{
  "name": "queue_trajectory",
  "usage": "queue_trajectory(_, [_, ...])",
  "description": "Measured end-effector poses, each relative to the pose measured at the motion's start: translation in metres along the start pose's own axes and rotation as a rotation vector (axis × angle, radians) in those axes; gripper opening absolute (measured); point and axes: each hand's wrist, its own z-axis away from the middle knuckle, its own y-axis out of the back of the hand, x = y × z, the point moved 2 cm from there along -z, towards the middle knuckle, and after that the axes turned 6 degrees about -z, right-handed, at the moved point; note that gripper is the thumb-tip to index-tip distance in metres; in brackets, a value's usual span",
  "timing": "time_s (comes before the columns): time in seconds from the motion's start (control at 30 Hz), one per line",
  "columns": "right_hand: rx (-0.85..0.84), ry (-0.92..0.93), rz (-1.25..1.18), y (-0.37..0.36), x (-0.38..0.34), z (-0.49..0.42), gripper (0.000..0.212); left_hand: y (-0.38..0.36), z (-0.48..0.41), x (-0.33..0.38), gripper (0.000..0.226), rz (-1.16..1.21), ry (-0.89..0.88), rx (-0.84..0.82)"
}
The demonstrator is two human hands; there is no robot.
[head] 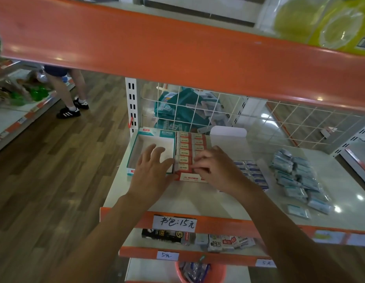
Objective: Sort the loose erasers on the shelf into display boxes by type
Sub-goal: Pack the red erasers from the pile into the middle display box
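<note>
Shelf, left rear corner: two display boxes side by side, touching.

- Red box: nearly full of red-sleeved erasers in two columns. Left column shows seven. Right column shows four, and its near end is hidden under the right hand.
- Green-and-white box: nothing visible inside, though part of its floor is covered by the left hand.

Hands:
- Left hand: fingers spread and straight over the near right part of the green-and-white box. The thumb lies against the red box's near left corner. It holds nothing.
- Right hand: fingers curled down on the near end of the right column, apparently pinching one of the red-sleeved erasers into its slot.

Not yet boxed:
- Blue-sleeved erasers: lying in two rows just right of the right hand, towards the front edge. About ten show; the wrist hides the others.
- Heap of clear-wrapped erasers: near the right edge, roughly twenty, too overlapped for an exact count.

Judgement: one type is almost done and two types are untouched. Only one vacant box is in sight, so the task is about a third along
</note>
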Motion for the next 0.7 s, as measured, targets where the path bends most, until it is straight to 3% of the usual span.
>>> queue_trajectory(0.13, [-0.027,0.027,0.034,0.004,0.001,0.0,0.021,0.005,-0.007,0.006,0.036,-0.032,-0.011,0.007])
queue_trajectory(0.23, [0.049,-0.043,0.06,0.004,0.008,0.0,0.021,0.012,-0.015,0.019,0.041,-0.003,-0.049,-0.007])
queue_trajectory(0.4, [0.023,-0.158,0.045,0.003,0.016,-0.003,0.023,0.009,-0.029,0.032,0.048,-0.075,-0.179,-0.135])
queue_trajectory(0.5, [-0.004,-0.211,0.029,0.004,0.015,-0.006,0.025,0.005,-0.028,0.027,0.048,-0.12,-0.168,-0.249])
queue_trajectory(0.7, [0.0,-0.251,0.013,0.002,0.016,-0.007,0.025,0.006,-0.029,0.025,0.048,-0.131,-0.179,-0.268])
